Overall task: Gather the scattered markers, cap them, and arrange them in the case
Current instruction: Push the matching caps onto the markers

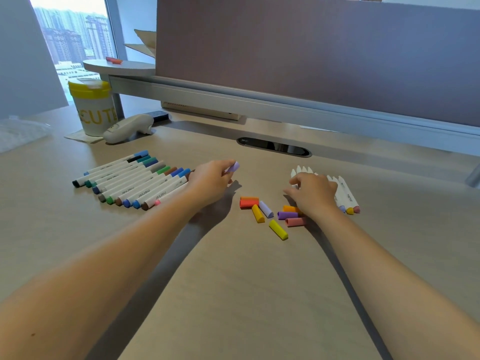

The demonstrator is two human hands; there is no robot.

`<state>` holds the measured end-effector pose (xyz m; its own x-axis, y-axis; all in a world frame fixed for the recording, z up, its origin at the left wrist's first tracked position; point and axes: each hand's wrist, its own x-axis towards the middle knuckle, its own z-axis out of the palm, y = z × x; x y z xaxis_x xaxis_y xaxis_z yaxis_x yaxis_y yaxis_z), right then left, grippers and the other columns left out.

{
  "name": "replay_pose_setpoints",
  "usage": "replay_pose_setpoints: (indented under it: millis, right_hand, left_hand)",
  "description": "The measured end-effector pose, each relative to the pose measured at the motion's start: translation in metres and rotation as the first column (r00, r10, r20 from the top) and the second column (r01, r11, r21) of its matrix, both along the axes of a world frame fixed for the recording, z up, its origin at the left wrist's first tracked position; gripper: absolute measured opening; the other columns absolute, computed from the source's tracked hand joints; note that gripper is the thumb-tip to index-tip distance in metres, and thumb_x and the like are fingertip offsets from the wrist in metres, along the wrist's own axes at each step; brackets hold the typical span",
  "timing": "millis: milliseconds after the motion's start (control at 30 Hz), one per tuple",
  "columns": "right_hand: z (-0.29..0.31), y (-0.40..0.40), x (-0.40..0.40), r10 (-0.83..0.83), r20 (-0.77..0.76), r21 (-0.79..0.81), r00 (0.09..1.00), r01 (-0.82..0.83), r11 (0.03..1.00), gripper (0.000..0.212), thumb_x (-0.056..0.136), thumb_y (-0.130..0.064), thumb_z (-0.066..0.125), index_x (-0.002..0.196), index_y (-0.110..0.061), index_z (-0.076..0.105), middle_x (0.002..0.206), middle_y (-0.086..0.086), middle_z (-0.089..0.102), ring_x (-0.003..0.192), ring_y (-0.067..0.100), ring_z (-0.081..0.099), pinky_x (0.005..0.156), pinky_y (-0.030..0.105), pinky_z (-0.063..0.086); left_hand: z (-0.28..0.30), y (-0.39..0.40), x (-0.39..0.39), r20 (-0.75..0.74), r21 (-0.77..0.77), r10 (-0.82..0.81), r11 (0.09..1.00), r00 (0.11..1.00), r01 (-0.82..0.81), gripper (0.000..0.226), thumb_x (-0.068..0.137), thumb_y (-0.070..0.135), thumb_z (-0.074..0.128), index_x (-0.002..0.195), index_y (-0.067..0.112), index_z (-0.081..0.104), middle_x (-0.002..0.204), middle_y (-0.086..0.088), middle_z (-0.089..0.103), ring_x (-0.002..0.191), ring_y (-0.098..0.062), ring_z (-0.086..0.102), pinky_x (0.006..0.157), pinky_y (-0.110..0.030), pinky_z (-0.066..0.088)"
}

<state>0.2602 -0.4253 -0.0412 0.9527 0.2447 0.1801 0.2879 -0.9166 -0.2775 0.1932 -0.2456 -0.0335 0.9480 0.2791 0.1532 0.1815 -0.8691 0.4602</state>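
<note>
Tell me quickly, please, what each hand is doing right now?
Left hand: pinches a lilac cap.
Right hand: fingers curled over the uncapped markers; grip cannot be told.

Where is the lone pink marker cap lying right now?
In the head view, the pink plastic marker cap lies on the beige desk right of centre, just below the purple cap, beside the right hand's wrist.

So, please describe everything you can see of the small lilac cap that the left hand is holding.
The lilac cap is a short pale purple piece that looks like matte plastic. The fingertips of the left hand pinch it, and only its far end shows beyond them. It is lifted above the desk, pointing up and to the right. It touches no marker. Its open end is hidden by the fingers.
</note>
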Motion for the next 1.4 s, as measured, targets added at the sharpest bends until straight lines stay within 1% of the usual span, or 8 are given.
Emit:
replay_pose_setpoints:
  millis: [233, 367, 533, 633, 833, 1167, 1300, 1400]
  right_hand:
    - [0.008, 0.005, -0.002, 0.146, -0.027, 0.134, 0.989, -0.141, 0.981, 0.032, 0.086, -0.010, 0.060, 0.117, -0.010, 0.057, 0.118, 0.008, 0.062, 0.107, 0.022, 0.056, 0.090, 0.030, 0.042]
    - [0.013, 0.006, -0.001, 0.176, -0.064, 0.244, 0.982, -0.155, 0.957, 0.039, 0.085, -0.002, 0.057, 0.123, -0.009, 0.054, 0.115, 0.012, 0.063, 0.102, 0.023, 0.059, 0.084, 0.032, 0.048]
    - [0.025, 0.002, -0.003, 0.196, -0.243, 0.608, 0.950, -0.008, 0.794, 0.042, 0.085, 0.004, 0.054, 0.126, -0.006, 0.051, 0.118, 0.017, 0.058, 0.097, 0.027, 0.059, 0.070, 0.032, 0.053]
    - [0.029, 0.000, -0.008, 0.236, -0.288, 0.707, 0.928, 0.040, 0.706, 0.043, 0.086, 0.004, 0.052, 0.128, -0.004, 0.048, 0.123, 0.020, 0.055, 0.099, 0.033, 0.063, 0.080, 0.036, 0.055]
    - [0.030, -0.001, -0.017, 0.241, -0.262, 0.721, 0.935, 0.024, 0.693, 0.041, 0.089, 0.002, 0.048, 0.130, -0.005, 0.046, 0.114, 0.012, 0.054, 0.092, 0.026, 0.061, 0.081, 0.033, 0.052]
    - [0.027, -0.011, -0.023, 0.243, -0.231, 0.701, 0.942, -0.012, 0.713, 0.039, 0.090, 0.001, 0.048, 0.128, -0.006, 0.046, 0.123, 0.017, 0.055, 0.087, 0.022, 0.059, 0.079, 0.032, 0.051]
    - [0.026, -0.013, -0.023, 0.237, -0.228, 0.685, 0.944, -0.018, 0.729, 0.039, 0.091, -0.001, 0.048, 0.129, -0.007, 0.045, 0.124, 0.015, 0.054, 0.087, 0.021, 0.058, 0.078, 0.031, 0.050]
    - [0.024, -0.014, -0.024, 0.236, -0.209, 0.675, 0.949, -0.035, 0.737, 0.037, 0.091, -0.002, 0.047, 0.128, -0.007, 0.046, 0.119, 0.014, 0.055, 0.092, 0.023, 0.059, 0.079, 0.031, 0.051]
  left_hand:
    - [-0.012, 0.014, 0.004, -0.026, 0.245, -0.008, 0.969, 1.000, 0.014, 0.026, 0.098, 0.020, 0.040, 0.121, 0.019, 0.051, 0.114, -0.007, 0.060, 0.109, -0.026, 0.053, 0.089, -0.037, 0.042]
    - [-0.013, 0.012, -0.001, 0.000, 0.291, -0.028, 0.956, 1.000, 0.027, 0.038, 0.096, 0.034, 0.041, 0.132, 0.024, 0.046, 0.129, -0.003, 0.051, 0.121, -0.023, 0.042, 0.098, -0.038, 0.034]
    - [-0.004, 0.006, -0.003, -0.044, 0.254, -0.180, 0.949, 0.983, 0.185, 0.036, 0.094, 0.029, 0.046, 0.130, 0.027, 0.049, 0.131, -0.001, 0.049, 0.123, -0.020, 0.039, 0.102, -0.036, 0.033]
    - [0.000, 0.000, -0.008, -0.057, 0.207, -0.262, 0.941, 0.963, 0.268, 0.037, 0.093, 0.024, 0.050, 0.130, 0.025, 0.049, 0.128, 0.000, 0.051, 0.121, -0.018, 0.040, 0.100, -0.031, 0.035]
    - [-0.001, -0.005, -0.013, -0.132, 0.215, -0.283, 0.927, 0.950, 0.306, 0.036, 0.093, 0.025, 0.049, 0.129, 0.024, 0.051, 0.129, 0.002, 0.053, 0.121, -0.016, 0.044, 0.103, -0.029, 0.036]
    - [-0.013, -0.022, -0.006, -0.058, 0.239, -0.254, 0.936, 0.966, 0.260, 0.037, 0.091, 0.025, 0.052, 0.128, 0.023, 0.052, 0.125, 0.001, 0.057, 0.116, -0.014, 0.049, 0.101, -0.027, 0.039]
    - [-0.009, -0.029, -0.008, -0.004, 0.191, -0.240, 0.953, 0.971, 0.237, 0.038, 0.091, 0.021, 0.053, 0.129, 0.017, 0.051, 0.125, -0.002, 0.053, 0.117, -0.016, 0.048, 0.100, -0.022, 0.033]
    - [-0.002, -0.026, -0.011, -0.029, 0.086, -0.246, 0.965, 0.969, 0.248, 0.033, 0.087, 0.023, 0.059, 0.118, 0.014, 0.059, 0.120, -0.005, 0.058, 0.112, -0.020, 0.052, 0.097, -0.030, 0.038]
